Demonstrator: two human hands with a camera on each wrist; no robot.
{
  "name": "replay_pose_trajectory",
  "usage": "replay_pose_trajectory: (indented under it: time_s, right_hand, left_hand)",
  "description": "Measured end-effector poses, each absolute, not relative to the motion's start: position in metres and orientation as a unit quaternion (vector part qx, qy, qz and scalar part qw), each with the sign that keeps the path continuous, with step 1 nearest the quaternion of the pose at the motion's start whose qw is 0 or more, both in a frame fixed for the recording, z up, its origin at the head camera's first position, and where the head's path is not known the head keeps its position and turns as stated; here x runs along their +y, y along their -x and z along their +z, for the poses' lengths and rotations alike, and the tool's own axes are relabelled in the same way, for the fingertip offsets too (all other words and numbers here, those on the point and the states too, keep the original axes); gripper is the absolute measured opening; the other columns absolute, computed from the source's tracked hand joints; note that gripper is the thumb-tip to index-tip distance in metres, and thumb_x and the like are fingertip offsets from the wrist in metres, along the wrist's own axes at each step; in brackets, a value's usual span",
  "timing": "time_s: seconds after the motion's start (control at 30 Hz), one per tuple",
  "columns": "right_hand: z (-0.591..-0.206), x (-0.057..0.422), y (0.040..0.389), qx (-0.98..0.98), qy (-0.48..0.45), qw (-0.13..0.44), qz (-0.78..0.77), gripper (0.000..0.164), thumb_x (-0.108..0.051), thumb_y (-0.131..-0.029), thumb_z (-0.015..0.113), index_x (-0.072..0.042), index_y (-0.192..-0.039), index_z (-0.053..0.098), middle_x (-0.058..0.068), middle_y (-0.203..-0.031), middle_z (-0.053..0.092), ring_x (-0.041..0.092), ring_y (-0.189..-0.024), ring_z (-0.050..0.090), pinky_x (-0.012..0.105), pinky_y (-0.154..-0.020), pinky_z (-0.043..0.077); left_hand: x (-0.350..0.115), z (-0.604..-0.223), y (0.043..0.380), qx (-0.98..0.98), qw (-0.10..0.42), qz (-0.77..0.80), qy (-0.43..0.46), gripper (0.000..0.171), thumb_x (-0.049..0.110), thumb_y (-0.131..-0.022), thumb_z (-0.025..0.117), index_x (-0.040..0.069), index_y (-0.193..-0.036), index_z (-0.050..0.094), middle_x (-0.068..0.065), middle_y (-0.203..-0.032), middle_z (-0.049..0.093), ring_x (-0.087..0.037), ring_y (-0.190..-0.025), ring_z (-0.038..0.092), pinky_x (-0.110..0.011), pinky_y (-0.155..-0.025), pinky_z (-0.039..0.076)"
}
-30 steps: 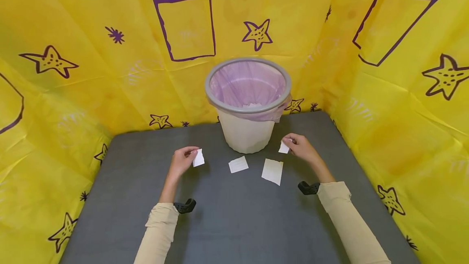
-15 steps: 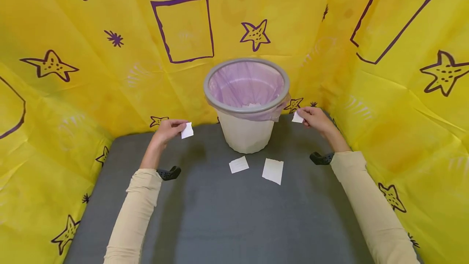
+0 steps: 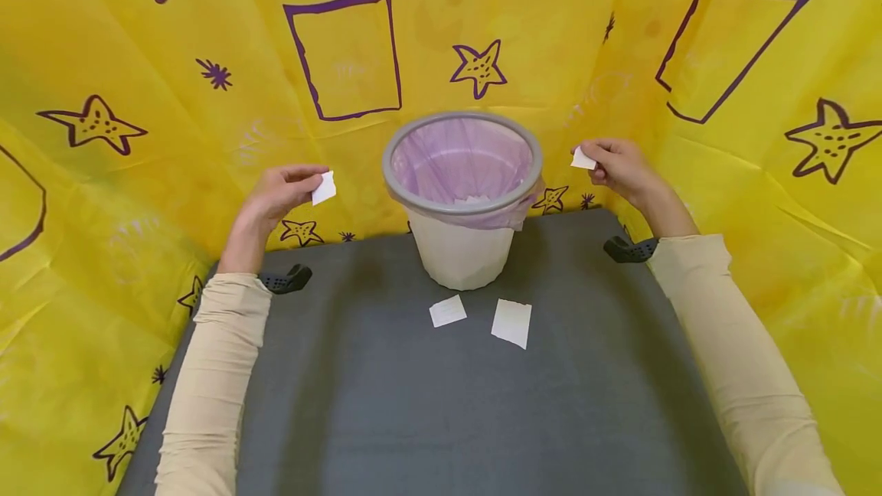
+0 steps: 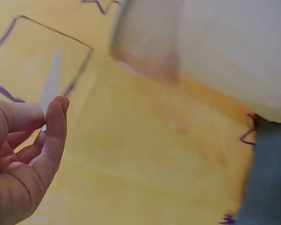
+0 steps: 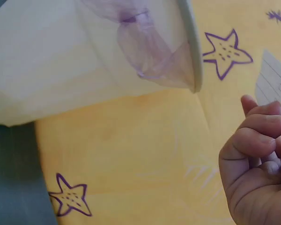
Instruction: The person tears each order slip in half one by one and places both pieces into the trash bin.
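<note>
My left hand (image 3: 281, 194) pinches a small white paper scrap (image 3: 324, 188) between thumb and fingers, raised to the left of the bin (image 3: 463, 251). On the bin's other side my right hand (image 3: 620, 168) pinches another paper piece (image 3: 583, 158); in the right wrist view this paper (image 5: 273, 78) shows printed lines. The bin is pale with a grey rim and a thin purple liner (image 3: 475, 145), and some white scraps (image 3: 472, 199) lie inside. Two torn paper pieces lie on the table before it, a smaller scrap (image 3: 448, 311) and a larger sheet (image 3: 511, 323).
The dark grey table (image 3: 441, 412) stands against yellow cloth walls (image 3: 227, 128) with purple drawings. Black wrist mounts (image 3: 285, 279) stick out from both forearms.
Both hands have risen from near the table and spread apart, each carrying its paper piece up to about the height of the bin's rim. The two papers on the table have stayed put.
</note>
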State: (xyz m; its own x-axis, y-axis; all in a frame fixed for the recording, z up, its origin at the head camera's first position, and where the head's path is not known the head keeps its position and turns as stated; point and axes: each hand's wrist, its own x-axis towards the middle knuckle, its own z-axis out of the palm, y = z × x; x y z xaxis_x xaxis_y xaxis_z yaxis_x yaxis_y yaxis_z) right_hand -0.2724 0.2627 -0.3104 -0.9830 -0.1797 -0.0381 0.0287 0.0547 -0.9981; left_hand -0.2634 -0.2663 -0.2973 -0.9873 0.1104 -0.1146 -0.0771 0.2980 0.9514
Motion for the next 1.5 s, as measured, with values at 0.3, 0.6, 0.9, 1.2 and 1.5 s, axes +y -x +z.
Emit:
replay_pose_trajectory:
  time_s: [0.3,0.6,0.9,1.2,1.5]
  right_hand:
    - [-0.291,0.243,0.277,0.790,0.063,0.079,-0.605,0.031,-0.033,-0.099,0.052,-0.006,-0.110,0.063,-0.005,-0.078,0.057,0.007,-0.061,0.043,0.018,-0.057,0.040]
    - [-0.264,0.164,0.302,0.831,0.112,0.086,-0.539,0.036,-0.030,-0.100,0.052,0.003,-0.115,0.060,-0.005,-0.066,0.051,0.007,-0.059,0.045,0.017,-0.055,0.040]
    - [-0.272,0.138,0.309,0.838,0.125,0.075,-0.526,0.030,-0.023,-0.101,0.051,0.004,-0.107,0.062,0.001,-0.065,0.053,0.012,-0.058,0.046,0.019,-0.054,0.039]
    - [-0.281,0.121,0.306,0.972,0.163,-0.072,-0.152,0.062,-0.053,-0.101,0.032,-0.018,-0.151,0.033,0.020,-0.160,0.020,0.042,-0.145,0.024,0.060,-0.116,0.024]
    - [-0.277,0.126,0.305,0.970,0.176,-0.073,-0.148,0.066,-0.057,-0.099,0.030,-0.018,-0.152,0.031,0.018,-0.161,0.018,0.040,-0.148,0.019,0.059,-0.118,0.018]
  left_hand:
    - [-0.238,-0.261,0.270,0.824,0.066,0.561,-0.034,0.049,0.020,-0.095,0.061,-0.005,-0.136,0.052,0.010,-0.099,0.063,-0.004,-0.083,0.061,-0.012,-0.076,0.051]
    - [-0.137,-0.252,0.296,0.828,0.080,0.546,-0.101,0.037,0.014,-0.093,0.063,-0.002,-0.127,0.062,-0.010,-0.115,0.064,-0.007,-0.081,0.061,-0.020,-0.078,0.053]
    - [-0.102,-0.253,0.302,0.840,0.093,0.526,-0.098,0.034,0.013,-0.095,0.061,0.002,-0.127,0.063,-0.016,-0.126,0.061,-0.018,-0.092,0.061,-0.035,-0.093,0.053]
    - [-0.086,-0.262,0.301,0.970,-0.037,0.191,-0.145,0.065,0.050,-0.100,0.042,0.015,-0.152,0.029,-0.015,-0.156,0.030,-0.033,-0.144,0.027,-0.048,-0.119,0.024]
    - [-0.091,-0.262,0.300,0.982,-0.059,0.109,-0.141,0.063,0.056,-0.100,0.033,0.023,-0.153,0.028,-0.014,-0.161,0.022,-0.035,-0.150,0.015,-0.055,-0.122,0.009]
